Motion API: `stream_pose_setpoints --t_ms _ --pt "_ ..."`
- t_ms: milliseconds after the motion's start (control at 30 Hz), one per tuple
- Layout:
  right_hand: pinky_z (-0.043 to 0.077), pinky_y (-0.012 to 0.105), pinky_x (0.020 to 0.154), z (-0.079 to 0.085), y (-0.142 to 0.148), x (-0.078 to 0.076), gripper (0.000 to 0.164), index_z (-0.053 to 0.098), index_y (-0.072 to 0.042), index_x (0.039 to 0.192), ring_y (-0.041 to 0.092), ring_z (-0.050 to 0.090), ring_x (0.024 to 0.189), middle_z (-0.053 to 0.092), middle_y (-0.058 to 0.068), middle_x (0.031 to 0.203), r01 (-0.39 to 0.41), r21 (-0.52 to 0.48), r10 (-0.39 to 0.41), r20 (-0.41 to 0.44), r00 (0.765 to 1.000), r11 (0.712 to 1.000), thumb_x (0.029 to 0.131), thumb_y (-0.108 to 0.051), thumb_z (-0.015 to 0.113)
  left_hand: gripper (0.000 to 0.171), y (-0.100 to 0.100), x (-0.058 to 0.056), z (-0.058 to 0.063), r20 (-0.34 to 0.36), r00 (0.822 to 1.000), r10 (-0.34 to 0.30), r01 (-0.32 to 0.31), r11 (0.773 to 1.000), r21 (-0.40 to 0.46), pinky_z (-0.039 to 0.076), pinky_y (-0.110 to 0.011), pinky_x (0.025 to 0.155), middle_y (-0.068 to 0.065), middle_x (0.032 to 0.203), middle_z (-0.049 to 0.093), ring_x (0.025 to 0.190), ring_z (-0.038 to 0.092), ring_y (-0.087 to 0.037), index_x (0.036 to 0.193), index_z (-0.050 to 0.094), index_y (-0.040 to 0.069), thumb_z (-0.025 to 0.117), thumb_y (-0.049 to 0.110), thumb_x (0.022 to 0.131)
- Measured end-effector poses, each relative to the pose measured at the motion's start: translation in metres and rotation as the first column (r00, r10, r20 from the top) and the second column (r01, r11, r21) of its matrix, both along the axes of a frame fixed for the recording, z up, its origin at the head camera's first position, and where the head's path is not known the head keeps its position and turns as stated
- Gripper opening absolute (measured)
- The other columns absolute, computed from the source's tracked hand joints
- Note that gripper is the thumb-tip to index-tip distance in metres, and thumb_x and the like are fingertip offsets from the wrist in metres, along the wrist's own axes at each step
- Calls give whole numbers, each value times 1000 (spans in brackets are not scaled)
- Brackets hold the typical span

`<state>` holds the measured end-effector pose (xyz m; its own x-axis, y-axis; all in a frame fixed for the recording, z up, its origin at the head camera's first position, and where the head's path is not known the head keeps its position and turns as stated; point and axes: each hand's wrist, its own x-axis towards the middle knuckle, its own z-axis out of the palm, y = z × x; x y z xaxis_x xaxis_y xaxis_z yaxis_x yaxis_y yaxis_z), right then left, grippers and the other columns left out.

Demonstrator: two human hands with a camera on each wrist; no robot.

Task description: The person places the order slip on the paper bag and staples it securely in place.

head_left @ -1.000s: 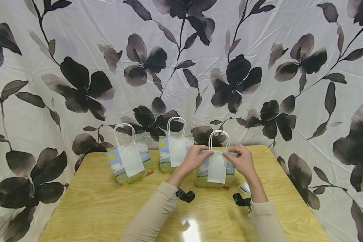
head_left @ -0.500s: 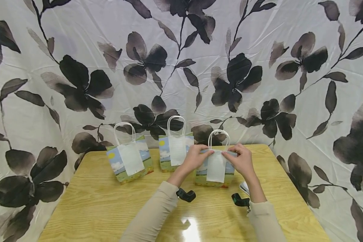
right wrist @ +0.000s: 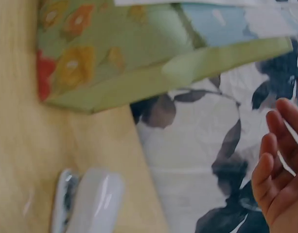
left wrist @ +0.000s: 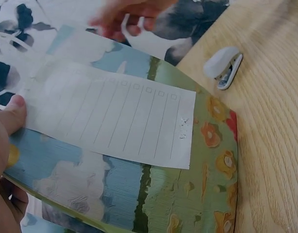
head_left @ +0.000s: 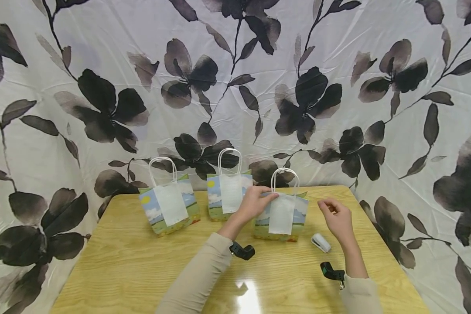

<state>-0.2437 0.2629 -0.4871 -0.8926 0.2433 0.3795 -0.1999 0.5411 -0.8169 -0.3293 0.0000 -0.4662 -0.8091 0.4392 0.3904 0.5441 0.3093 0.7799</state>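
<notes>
My left hand (head_left: 255, 203) pinches the top edge of the right-hand paper gift bag (head_left: 300, 213), its thumb (left wrist: 15, 112) beside a white lined paper slip (left wrist: 114, 116) on the bag's front. White twisted handles (head_left: 285, 174) stand up from this bag. My right hand (head_left: 337, 218) is off to the right of the bag, apart from it, fingers loosely bent with nothing between them. Just below that hand a small white stapler (head_left: 320, 243) lies on the table; the right wrist view shows the stapler (right wrist: 93, 201) near the bag's green side.
Two similar gift bags stand further left, one tilted gift bag (head_left: 190, 198) and one gift bag (head_left: 213, 203) at the middle back, each with a white slip on its front. The wooden table (head_left: 141, 270) ends at a floral cloth backdrop (head_left: 255, 131).
My right hand has let go of the bag's top edge and moved right and slightly down, so the stapler shows fully. The left hand keeps its grip.
</notes>
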Motion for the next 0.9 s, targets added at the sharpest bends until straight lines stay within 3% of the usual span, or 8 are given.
stream_pose_setpoints --t_ms 133,233,333,533,700,900 --pt "48 29 65 -18 15 13 35 72 -2 105 17 58 81 67 10 94 27 86 -40 151 988 996 97 -34 61 19 -1 -1 1 19 1000 15 -15 1000 10 37 -24 52 5 83 68 53 42 -9 85 74 13 67 29 94" --pt "49 33 67 -35 23 22 37 71 -4 107 21 60 85 68 11 98 -3 124 -30 266 963 992 95 -38 63 19 -1 -1 2 27 1000 15 -15 1000 11 39 -24 54 4 91 71 56 47 -10 90 76 13 66 29 94" --pt "50 35 69 -55 27 30 44 69 -4 112 23 61 88 66 11 104 -27 130 -21 353 936 991 91 -43 68 20 0 0 1 40 999 5 -6 1000 12 37 -24 53 4 90 71 53 44 -9 92 76 14 66 30 94" --pt "51 34 70 -81 18 39 47 67 -1 112 25 64 88 67 11 102 -37 114 -9 384 923 993 81 -35 80 19 -5 3 -3 55 998 15 -15 1000 8 37 -24 53 3 91 71 52 41 -6 95 77 13 66 29 94" --pt "49 35 72 -90 15 42 47 66 3 111 25 62 87 68 14 99 -11 144 -42 359 932 990 77 -24 85 18 -3 3 -5 25 1000 -4 4 999 32 38 -23 54 2 91 72 55 44 -6 94 77 12 67 27 94" --pt "48 38 72 -94 18 41 42 68 3 109 28 62 86 68 15 98 21 173 -79 336 939 985 80 -25 83 18 0 2 -3 22 1000 -2 1 999 42 39 -21 55 2 95 73 51 45 -5 97 78 13 67 27 93"
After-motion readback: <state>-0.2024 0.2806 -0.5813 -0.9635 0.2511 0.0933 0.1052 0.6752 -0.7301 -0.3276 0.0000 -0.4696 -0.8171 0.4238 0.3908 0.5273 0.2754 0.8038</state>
